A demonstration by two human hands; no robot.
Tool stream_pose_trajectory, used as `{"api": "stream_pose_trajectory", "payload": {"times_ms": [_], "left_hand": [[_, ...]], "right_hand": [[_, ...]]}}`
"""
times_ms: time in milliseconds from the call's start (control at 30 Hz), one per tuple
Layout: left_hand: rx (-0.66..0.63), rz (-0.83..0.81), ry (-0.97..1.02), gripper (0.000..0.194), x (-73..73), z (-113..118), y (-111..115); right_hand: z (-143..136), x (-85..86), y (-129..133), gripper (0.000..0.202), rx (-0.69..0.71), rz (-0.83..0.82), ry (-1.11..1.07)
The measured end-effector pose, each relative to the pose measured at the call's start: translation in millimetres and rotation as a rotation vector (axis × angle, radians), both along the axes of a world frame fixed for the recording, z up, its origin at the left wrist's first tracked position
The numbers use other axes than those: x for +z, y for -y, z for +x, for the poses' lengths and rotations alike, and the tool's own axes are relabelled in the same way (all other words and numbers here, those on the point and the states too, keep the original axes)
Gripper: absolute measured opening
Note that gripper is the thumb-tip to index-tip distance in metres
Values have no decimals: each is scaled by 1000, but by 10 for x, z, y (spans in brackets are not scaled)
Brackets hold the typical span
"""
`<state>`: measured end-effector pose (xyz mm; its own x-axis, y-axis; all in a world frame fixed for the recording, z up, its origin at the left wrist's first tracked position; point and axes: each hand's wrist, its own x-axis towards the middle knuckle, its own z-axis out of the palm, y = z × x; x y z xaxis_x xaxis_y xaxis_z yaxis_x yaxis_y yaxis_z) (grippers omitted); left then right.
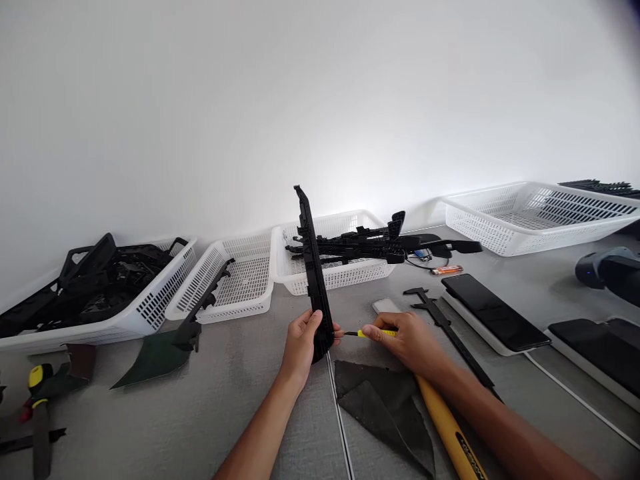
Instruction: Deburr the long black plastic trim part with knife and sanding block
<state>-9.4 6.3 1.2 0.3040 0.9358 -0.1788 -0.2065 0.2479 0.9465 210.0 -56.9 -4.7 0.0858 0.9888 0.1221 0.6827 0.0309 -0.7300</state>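
Note:
My left hand [300,343] is closed around the lower end of a long black plastic trim strip [314,273], which stands nearly upright over the table. In my right hand [407,339] is a slim yellow-handled utility knife [369,333]. Its thin tip points left and meets the strip's lower edge, close to my left fingertips; exact contact is hard to make out. A dark grey cloth [383,407] lies below my hands. Under my right forearm runs a thick yellow handle [447,427] with black lettering.
White baskets hold black plastic parts: one at left [165,310], one behind the strip [345,273]. Another basket [220,310] has a strip leaning on it beside green sandpaper [153,357]. At right lie a caliper [443,323], a phone [493,310] and a white basket [523,240].

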Motion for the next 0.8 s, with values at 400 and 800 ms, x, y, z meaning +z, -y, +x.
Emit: {"api": "stream_pose_trajectory", "payload": {"times_ms": [400,800], "left_hand": [[-62,27,-3,55,-16,4,16],[-62,27,-24,56,-1,8,14]], "right_hand": [[59,-5,-20,63,5,37,-17],[35,-24,-15,62,-21,26,19]]}}
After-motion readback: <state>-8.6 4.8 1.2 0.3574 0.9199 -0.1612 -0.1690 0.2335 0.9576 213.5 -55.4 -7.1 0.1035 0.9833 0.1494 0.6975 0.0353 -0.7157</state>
